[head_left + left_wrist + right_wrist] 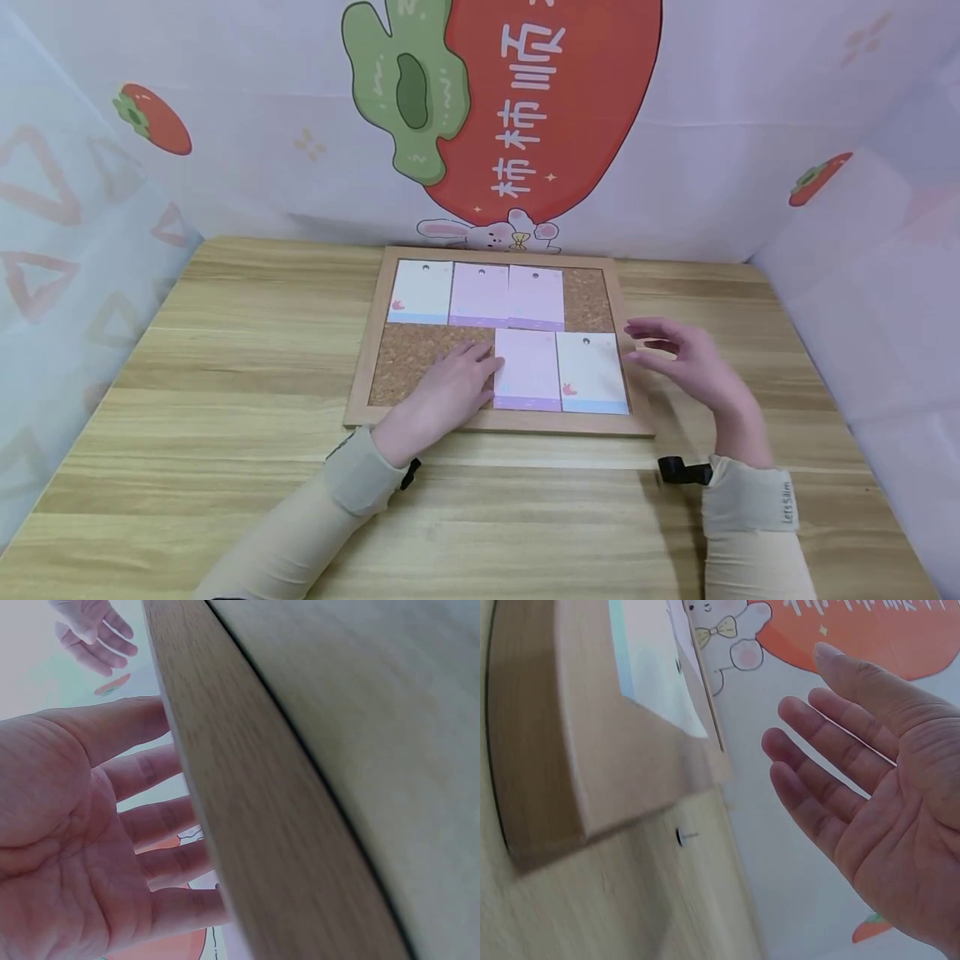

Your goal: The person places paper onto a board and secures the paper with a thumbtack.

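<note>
My left hand (450, 383) rests on the cork board (408, 358) with fingers extended, its fingertips touching the left edge of a pink card (527, 367) in the lower row. A white card (592, 375) with a silver pin (586, 341) adjoins that card on the right. Beyond the board's right edge hovers my right hand (686, 358), fingers loosely bent and holding nothing. A single thumbtack (682, 837) lies on the table beside the board's frame in the right wrist view; the right hand hides it in the head view.
Along the top row are a white card (420, 292) and two pink cards, each with a pin at its top. The wooden frame (498, 422) surrounds the cork. A printed cloth (247, 167) stands behind the wooden table (247, 350).
</note>
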A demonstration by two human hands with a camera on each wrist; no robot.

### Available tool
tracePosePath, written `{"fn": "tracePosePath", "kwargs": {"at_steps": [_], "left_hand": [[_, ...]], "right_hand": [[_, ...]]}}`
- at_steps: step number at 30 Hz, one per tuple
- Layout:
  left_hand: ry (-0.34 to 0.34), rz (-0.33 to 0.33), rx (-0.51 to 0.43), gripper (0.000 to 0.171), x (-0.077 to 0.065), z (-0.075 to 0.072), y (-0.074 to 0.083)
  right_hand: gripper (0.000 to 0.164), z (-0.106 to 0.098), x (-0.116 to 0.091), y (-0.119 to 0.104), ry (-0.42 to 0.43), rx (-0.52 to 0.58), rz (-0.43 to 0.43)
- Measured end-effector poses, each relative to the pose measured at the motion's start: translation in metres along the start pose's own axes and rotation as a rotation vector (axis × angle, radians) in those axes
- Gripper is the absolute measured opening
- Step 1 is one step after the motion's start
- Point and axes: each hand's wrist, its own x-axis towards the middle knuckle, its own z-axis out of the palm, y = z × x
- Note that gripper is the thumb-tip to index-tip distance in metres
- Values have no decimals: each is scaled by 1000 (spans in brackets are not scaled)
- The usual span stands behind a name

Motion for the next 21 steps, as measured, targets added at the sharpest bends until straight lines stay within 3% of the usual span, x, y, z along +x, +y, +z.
{"fn": "tracePosePath", "kwargs": {"at_steps": [8,21], "left_hand": [[-6,-3,16,44,1,1,0],[-19,-15,14,45,2,1,0]], "right_hand": [[40,-11,-8,12,47,-5,59],[34,-18,-13,35,19,-83,119]]}}
